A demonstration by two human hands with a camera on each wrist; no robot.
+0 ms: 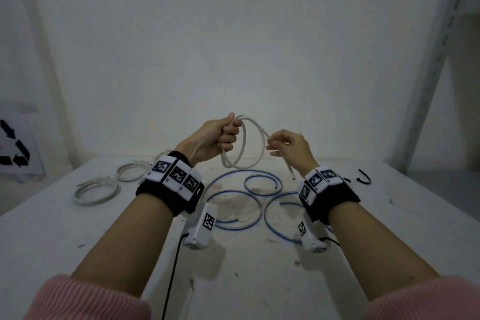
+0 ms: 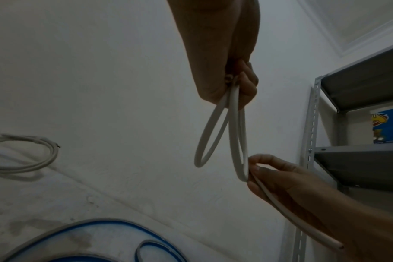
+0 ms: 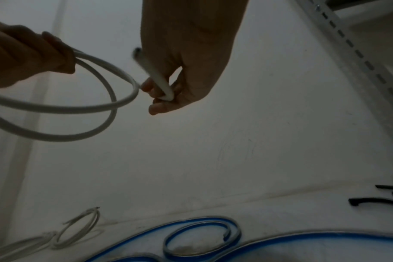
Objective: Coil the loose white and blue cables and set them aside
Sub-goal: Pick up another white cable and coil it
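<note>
A white cable hangs in two loops above the table, held up in the air. My left hand grips the top of the loops in a fist; the same loops show below the left hand in its wrist view. My right hand pinches the cable's free end, whose tail points down toward my wrist. In the right wrist view the cable crosses the right hand's fingers. Loose blue cable lies in several open rings on the table beneath both hands.
Two coiled white cables lie at the table's left. Small black pieces sit at the right, near a grey metal shelf rack. A sheet with a recycling sign leans at far left. The white wall is close behind.
</note>
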